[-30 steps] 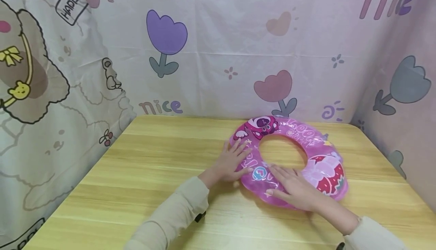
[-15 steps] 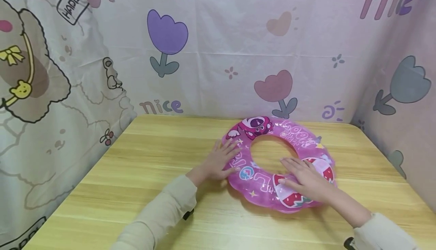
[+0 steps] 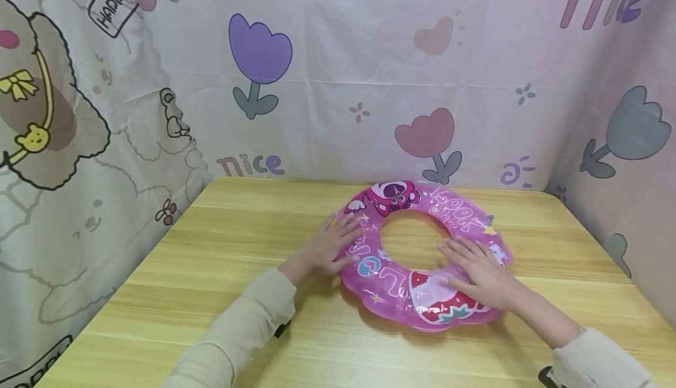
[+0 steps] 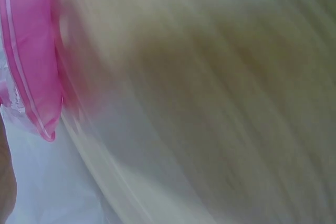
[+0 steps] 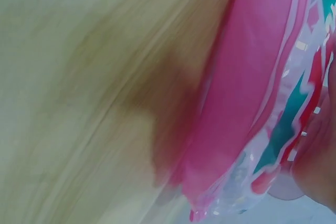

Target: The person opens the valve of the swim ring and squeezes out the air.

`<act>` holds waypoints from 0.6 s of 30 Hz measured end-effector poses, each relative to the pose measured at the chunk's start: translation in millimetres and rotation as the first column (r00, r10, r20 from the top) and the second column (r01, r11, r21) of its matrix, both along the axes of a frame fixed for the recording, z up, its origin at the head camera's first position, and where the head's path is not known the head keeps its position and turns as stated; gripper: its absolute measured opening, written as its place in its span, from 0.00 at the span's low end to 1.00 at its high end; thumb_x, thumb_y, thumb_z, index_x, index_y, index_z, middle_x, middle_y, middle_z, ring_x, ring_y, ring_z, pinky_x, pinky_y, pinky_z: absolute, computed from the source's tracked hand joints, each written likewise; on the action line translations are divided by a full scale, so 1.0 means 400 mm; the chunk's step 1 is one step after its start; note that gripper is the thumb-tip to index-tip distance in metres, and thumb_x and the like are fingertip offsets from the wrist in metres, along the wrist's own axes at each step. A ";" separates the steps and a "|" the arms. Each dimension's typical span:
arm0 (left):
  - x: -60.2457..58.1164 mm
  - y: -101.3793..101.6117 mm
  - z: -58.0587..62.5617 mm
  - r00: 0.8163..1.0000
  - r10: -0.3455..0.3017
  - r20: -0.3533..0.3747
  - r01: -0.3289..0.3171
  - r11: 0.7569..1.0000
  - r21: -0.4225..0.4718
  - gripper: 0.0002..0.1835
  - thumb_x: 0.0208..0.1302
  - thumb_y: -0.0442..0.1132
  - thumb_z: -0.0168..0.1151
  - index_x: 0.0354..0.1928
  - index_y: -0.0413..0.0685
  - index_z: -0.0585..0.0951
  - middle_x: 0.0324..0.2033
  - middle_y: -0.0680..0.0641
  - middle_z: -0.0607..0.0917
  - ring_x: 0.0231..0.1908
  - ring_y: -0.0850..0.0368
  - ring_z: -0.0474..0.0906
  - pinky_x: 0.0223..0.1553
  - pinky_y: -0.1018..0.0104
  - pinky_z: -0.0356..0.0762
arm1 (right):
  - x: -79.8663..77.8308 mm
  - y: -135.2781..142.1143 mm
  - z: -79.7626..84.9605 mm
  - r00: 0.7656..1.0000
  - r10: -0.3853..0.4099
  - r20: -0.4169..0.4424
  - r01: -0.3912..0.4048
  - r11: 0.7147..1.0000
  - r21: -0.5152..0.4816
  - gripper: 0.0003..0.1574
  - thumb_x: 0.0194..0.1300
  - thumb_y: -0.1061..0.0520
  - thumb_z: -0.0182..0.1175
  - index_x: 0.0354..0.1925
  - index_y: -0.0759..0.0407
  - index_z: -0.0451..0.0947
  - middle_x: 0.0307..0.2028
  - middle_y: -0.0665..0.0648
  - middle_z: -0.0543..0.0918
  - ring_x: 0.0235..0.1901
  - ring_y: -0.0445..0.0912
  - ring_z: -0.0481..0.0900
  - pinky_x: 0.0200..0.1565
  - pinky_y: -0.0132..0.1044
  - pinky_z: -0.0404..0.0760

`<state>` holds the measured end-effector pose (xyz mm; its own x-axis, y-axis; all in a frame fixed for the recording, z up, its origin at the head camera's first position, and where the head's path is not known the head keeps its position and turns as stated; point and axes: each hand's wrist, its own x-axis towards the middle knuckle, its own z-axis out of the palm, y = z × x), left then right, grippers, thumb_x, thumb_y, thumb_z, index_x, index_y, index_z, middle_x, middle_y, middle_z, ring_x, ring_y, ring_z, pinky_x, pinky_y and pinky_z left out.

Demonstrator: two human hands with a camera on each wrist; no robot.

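Note:
A pink inflatable swim ring [image 3: 391,285], printed with a bear, strawberries and lettering, lies on the table right of the middle. My left hand [image 3: 328,246] rests on its left side with the fingers spread over the tube. On the near right part of the tube lies my right hand [image 3: 483,273], fingers straight and reaching to the inner hole. In the left wrist view the ring's pink side [image 4: 34,51] shows at the left edge. The right wrist view has the ring's underside and seam [image 5: 247,77] close up, with part of the right hand [image 5: 315,171] at the edge.
The wood-grain table [image 3: 211,247] reaches back to a printed cloth [image 3: 338,41] with tulips and words. Another cloth [image 3: 121,159] with cartoon animals hangs along the left side.
The ring has shifted left and turned, with the strawberry print coming round to the near side. My left hand has moved left with it, and the right hand has slid slightly right along the tube.

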<state>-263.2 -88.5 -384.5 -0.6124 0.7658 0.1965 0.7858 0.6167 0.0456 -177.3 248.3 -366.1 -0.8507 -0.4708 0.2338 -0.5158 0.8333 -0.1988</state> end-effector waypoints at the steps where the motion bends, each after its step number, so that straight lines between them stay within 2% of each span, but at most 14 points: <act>1: -0.002 -0.004 0.001 1.000 0.000 -0.003 0.000 1.000 0.000 0.34 0.66 0.56 0.45 0.70 0.47 0.58 0.71 0.42 0.54 0.72 0.42 0.43 0.70 0.42 0.38 | -0.001 0.002 0.000 1.000 0.007 -0.006 -0.007 1.000 -0.007 0.39 0.60 0.41 0.58 0.63 0.61 0.67 0.64 0.67 0.67 0.64 0.67 0.58 0.62 0.66 0.53; 8: -0.010 -0.031 0.005 1.000 0.015 -0.015 -0.015 1.000 -0.006 0.32 0.67 0.52 0.44 0.69 0.44 0.60 0.70 0.41 0.57 0.71 0.41 0.46 0.70 0.43 0.36 | -0.006 0.002 -0.007 0.999 0.031 -0.014 -0.031 0.999 -0.007 0.38 0.60 0.41 0.58 0.62 0.60 0.68 0.64 0.66 0.67 0.64 0.67 0.58 0.61 0.66 0.54; 18: -0.023 -0.050 0.004 0.994 0.057 -0.093 -0.052 0.997 0.060 0.30 0.66 0.48 0.45 0.67 0.42 0.63 0.68 0.37 0.61 0.69 0.39 0.52 0.69 0.41 0.47 | -0.012 0.002 -0.026 0.995 0.071 -0.076 -0.067 0.996 0.058 0.37 0.56 0.40 0.61 0.58 0.60 0.73 0.61 0.66 0.71 0.63 0.64 0.62 0.61 0.64 0.56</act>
